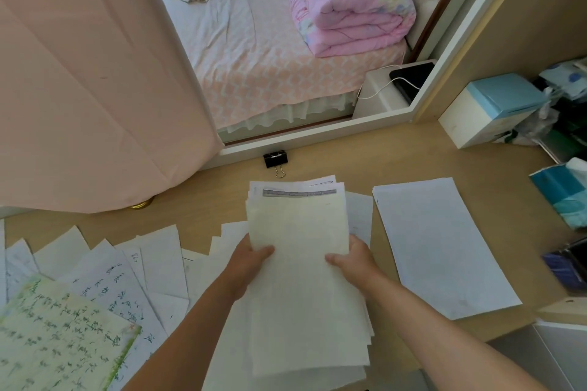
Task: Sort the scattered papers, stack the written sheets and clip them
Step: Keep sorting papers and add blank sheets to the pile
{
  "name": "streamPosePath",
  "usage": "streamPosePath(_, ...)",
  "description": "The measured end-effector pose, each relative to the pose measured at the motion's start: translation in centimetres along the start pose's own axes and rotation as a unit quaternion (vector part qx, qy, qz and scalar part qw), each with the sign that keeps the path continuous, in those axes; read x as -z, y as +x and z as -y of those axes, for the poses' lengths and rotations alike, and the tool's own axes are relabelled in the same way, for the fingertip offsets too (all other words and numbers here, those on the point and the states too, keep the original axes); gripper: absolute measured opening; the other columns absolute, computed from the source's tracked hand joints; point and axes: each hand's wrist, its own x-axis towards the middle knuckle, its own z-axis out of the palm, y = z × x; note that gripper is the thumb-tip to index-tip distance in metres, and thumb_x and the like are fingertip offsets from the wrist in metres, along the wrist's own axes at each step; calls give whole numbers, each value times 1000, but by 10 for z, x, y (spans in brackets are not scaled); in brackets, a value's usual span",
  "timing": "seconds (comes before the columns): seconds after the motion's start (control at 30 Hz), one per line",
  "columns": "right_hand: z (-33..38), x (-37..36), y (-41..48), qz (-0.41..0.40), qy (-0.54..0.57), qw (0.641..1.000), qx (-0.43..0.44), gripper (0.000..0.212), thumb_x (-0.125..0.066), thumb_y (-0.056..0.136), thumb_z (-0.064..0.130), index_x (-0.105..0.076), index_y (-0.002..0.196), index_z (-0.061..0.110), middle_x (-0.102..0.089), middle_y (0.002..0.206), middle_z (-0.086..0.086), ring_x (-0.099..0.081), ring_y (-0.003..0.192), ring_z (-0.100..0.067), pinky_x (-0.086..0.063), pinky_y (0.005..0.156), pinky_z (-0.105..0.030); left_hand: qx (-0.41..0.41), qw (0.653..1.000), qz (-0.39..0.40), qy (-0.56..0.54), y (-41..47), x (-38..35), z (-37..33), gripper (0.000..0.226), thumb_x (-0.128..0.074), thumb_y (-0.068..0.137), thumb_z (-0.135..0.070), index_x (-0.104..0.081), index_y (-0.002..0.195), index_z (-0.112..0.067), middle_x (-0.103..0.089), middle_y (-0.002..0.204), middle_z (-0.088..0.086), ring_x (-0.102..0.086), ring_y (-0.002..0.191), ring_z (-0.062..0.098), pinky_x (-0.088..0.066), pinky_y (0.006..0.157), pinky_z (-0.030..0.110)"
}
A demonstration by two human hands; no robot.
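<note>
A person looks down at a pale wooden desk (397,162) from a head-worn camera. In the centre of the frame both hands hold a thick stack of papers (301,279) just above the desk. The left hand (251,259) grips the stack's left edge, thumb on top and fingers hidden beneath. The right hand (351,259) grips the right edge the same way. The top sheet looks nearly blank, and any writing on it is too faint to read. The sheet edges at the lower right are uneven, so the stack does not appear to be squared up.

At the lower left of the frame, a fan of loose sheets (104,289) lies spread and overlapping, several with handwriting. A green-bordered written page (57,343) lies on top of them. To the right of the hands, a separate neat pile of plain-looking sheets (444,247) lies flat.

A black binder clip (275,159) sits on the desk above the stack, in the upper middle of the frame, well apart from both hands and touched by neither.

Judging from this, sorting looks partly done: one pile is set aside and one stack is gathered. The written sheets at the lower left remain to be collected, and the clipping has not begun.
</note>
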Motion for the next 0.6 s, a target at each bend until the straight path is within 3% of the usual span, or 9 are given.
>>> streamPosePath(0.07,0,2,3,-56,28,998,-16,25,-70,86,6,-62,105,21,-71,104,-2,-68,92,-22,-56,82,-35,-25,992,-3,124,1,-8,-6,43,-47,83,4,-63,115,-19,-69,111,3,-64,106,25,-55,86,39)
streamPosePath(0.13,-6,14,8,-131,31,991,-25,28,-69,85,3,-61,105,21,-69,100,-3,-65,89,-24,-52,77,-31,-72,952,-28,295,9,-20,-9,57,-43,80,7,-64,125,-20,-59,131,5,-51,125,30,-44,105,40)
streamPosePath(0.2,-16,26,11,-192,1,981,-39,27,-67,84,5,-62,106,19,-68,99,-2,-63,88,-25,-49,77,-30,-86,920,-34,380,12,-38,-9,64,-42,84,8,-54,138,-25,-37,151,6,-29,139,31,-30,112,38)
streamPosePath(0.27,-28,31,15,-237,-50,968,-63,24,-66,81,13,-65,105,16,-69,104,-6,-63,93,-29,-54,82,-37,-49,925,-37,374,13,-60,-10,68,-40,86,7,-50,140,-33,-26,156,5,-20,142,29,-32,113,42)
streamPosePath(0.37,-36,26,23,-274,-105,952,-88,22,-67,78,18,-65,100,13,-60,109,-12,-59,97,-36,-56,83,-46,-6,937,-79,342,13,-84,-16,66,-41,87,4,-42,142,-32,-31,149,6,-26,136,28,-41,99,39)
streamPosePath(0.43,-32,19,25,-268,-49,958,-92,21,-63,77,16,-63,98,17,-57,111,-10,-62,90,-31,-58,72,-39,19,952,-107,286,17,-88,-19,61,-48,88,-4,-35,143,-25,-39,140,8,-36,129,30,-42,89,35)
streamPosePath(0.5,-29,15,25,-244,19,966,-89,22,-61,77,15,-60,98,20,-60,110,-7,-65,78,-23,-53,59,-29,59,969,-116,212,24,-83,-21,67,-60,86,-14,-29,145,-20,-49,130,10,-52,116,30,-49,88,37)
streamPosePath(0.6,-27,15,20,-220,50,971,-82,19,-62,82,13,-58,99,20,-65,102,-4,-63,74,-16,-48,56,-26,113,987,-63,99,28,-69,-23,64,-72,84,-22,-38,138,-13,-60,116,6,-63,93,22,-51,71,31)
